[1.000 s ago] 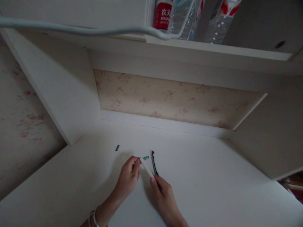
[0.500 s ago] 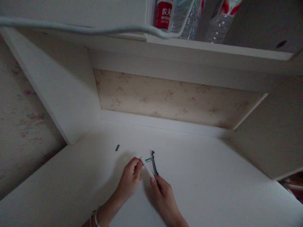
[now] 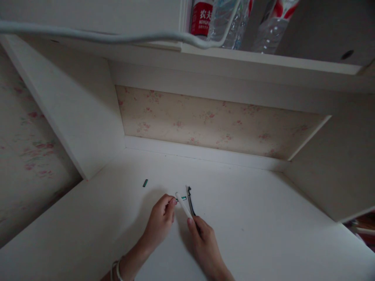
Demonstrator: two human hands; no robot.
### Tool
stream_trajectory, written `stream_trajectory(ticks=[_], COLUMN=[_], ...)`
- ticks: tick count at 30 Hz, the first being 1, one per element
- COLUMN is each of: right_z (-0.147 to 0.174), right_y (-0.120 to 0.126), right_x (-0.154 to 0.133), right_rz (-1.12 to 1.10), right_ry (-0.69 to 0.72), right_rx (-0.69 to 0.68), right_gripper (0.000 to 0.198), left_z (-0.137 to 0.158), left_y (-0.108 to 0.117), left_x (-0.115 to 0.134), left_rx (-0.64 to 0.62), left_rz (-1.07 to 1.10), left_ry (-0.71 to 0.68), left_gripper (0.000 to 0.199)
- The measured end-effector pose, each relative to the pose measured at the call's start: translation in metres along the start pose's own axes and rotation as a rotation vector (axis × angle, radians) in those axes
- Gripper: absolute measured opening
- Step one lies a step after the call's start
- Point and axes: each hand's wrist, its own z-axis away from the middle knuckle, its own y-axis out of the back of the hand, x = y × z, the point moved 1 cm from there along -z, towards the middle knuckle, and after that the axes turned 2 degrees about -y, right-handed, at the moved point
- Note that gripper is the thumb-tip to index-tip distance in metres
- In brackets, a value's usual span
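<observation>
White table [image 3: 249, 218] carries it all: right hand [image 3: 205, 242] grip pinches the white pen barrel [image 3: 183, 204] low, steadying it tilted up, left hand [image 3: 159, 220] grip closed at its tip on a small green piece [image 3: 183, 198], black clip [image 3: 190, 202] just beyond, spare green bit [image 3: 145, 182] well left.

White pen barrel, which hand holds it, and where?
The right hand pinches the white pen barrel at its near end; the left hand sits beside its far tip.
</observation>
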Motion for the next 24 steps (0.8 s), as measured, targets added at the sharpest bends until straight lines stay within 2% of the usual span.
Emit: stream_trajectory(ticks=[4,14,21,24], right_z=[0.0009,0.0011,0.0001,0.0010], right_y=[0.0000,-0.0010,-0.0012,-0.0012], right_x=[0.0022,0.0026,0.0019,0.0014], right_rz=[0.010,0.012,0.004,0.009], right_ry=[0.006,-0.007,0.006,-0.001], right_rx=[-0.004,-0.006,-0.005,-0.019], right_gripper=[0.039,0.040,0.039,0.039], left_z=[-0.0030,-0.0053,-0.0012,-0.0013], left_y=[0.0039,0.0062,0.0008,0.0014], left_x=[-0.0023,-0.0042,0.0004,0.0003], left_rx=[0.060,0.079,-0.001,0.008], left_rz=[0.045,0.047,0.065,0.077], left_ry=[0.045,0.063,0.017,0.037], left_gripper=[0.034,0.037,0.035,0.034])
